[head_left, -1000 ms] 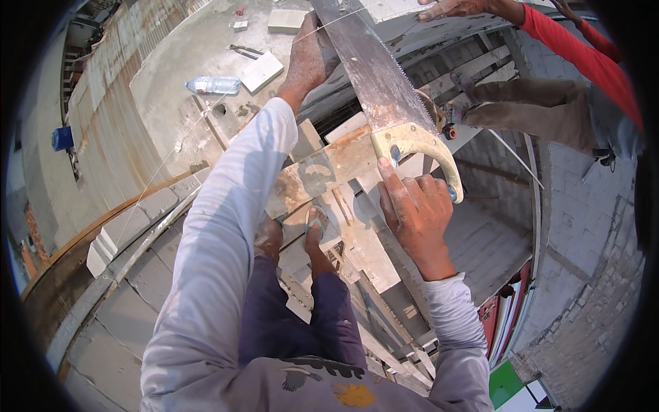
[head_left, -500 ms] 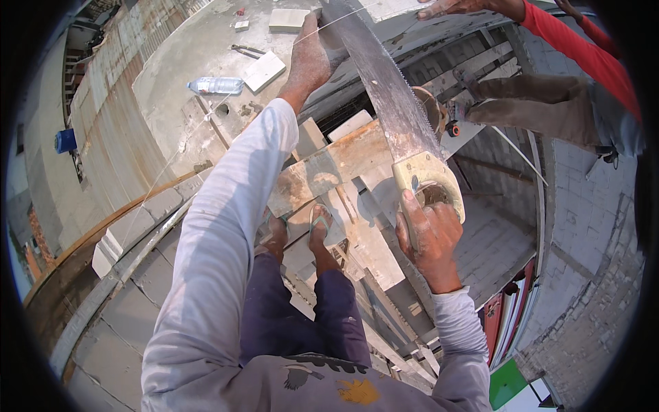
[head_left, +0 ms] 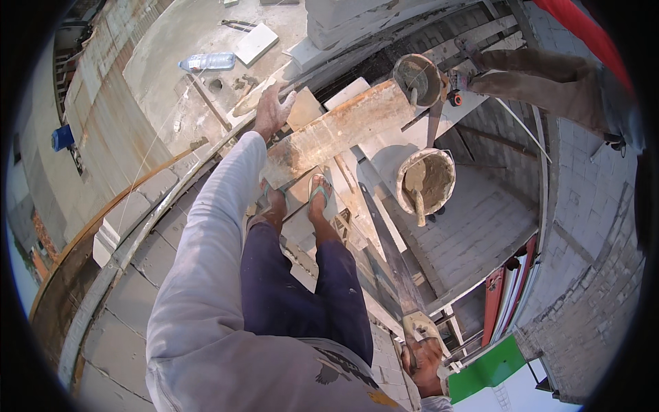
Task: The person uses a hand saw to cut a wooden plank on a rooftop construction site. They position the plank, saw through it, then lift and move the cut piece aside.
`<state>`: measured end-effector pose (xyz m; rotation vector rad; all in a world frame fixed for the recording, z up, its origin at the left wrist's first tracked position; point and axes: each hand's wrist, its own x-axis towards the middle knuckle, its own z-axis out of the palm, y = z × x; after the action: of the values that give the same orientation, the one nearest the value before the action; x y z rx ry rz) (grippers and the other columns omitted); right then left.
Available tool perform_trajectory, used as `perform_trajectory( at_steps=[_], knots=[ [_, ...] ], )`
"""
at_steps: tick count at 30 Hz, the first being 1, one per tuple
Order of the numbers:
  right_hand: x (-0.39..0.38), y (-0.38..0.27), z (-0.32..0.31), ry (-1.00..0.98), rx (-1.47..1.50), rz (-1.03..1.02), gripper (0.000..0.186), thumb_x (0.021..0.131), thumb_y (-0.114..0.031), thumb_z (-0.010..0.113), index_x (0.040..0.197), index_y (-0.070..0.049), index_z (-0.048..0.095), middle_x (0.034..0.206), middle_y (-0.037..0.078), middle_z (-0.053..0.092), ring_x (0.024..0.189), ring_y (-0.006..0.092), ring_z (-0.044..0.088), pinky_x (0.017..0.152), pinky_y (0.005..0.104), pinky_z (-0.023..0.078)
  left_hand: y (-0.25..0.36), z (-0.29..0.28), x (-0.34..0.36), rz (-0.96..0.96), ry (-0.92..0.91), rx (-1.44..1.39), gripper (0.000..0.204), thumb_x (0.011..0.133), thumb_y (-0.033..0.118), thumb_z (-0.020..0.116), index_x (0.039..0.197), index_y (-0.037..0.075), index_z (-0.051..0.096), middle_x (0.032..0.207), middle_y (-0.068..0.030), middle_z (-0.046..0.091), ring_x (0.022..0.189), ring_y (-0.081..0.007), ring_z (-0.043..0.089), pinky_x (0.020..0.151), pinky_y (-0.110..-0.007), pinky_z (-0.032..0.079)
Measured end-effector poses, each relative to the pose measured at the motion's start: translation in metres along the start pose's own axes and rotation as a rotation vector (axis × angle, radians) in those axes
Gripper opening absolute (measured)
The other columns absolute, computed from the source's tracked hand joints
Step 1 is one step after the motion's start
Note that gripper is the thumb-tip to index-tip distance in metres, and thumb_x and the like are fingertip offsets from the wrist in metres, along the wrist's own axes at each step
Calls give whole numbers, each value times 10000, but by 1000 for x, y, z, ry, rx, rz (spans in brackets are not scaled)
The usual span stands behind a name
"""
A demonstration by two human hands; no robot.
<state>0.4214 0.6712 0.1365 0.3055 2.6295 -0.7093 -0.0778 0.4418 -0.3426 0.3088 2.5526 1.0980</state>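
Note:
Down at the lower right my right hand is closed round the pale handle of a hand saw. Its long toothed blade points up and away, alongside my right leg above the planks. My left hand is out ahead with its fingers apart and nothing in them, at the edge of the concrete ledge. A light block lies just right of it; whether the fingertips touch anything is unclear. Below that hand, a stained board crosses in front of my sandalled feet.
A mortar bucket with a tool in it stands at right, a second bucket beyond. On the ledge lie a plastic bottle, a white block and pliers. Another person's legs are at upper right, beside a deep drop.
The saw has swung down from the upper middle to my right side, uncovering both buckets. My left hand has come back from the far block. The other person's hand has left the view.

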Motion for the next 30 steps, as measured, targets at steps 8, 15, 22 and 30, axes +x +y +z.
perform_trajectory(
  at_steps=[8,15,22,30],
  knots=[
    [46,27,92,-73,151,291,296,822,-76,819,1104,-14,756,842,181,689,721,383,649,675,475,526,-135,121,-64,-199,-561,81,595,874,435,809,1349,100,680,1260,-201,738,1263,-406,661,1082,-505,502],
    [53,53,132,22,199,415,285,842,-88,799,1121,-35,774,831,148,689,746,357,655,695,467,524,-200,239,-38,-119,-117,114,685,808,433,878,1337,47,677,1227,-242,738,1231,-396,687,1073,-481,508],
    [54,59,134,19,185,506,271,903,-71,722,1162,7,740,938,202,741,798,390,713,763,444,575,-125,176,-50,-131,-464,38,566,824,455,853,1225,78,719,1213,-179,729,1136,-395,693,976,-498,538],
    [21,65,130,142,303,434,270,939,-132,725,1166,14,747,1064,249,757,983,413,758,903,448,582,36,6,-174,16,-268,129,437,881,426,799,1073,48,693,1132,-181,668,1155,-383,649,978,-501,524]
  ],
)
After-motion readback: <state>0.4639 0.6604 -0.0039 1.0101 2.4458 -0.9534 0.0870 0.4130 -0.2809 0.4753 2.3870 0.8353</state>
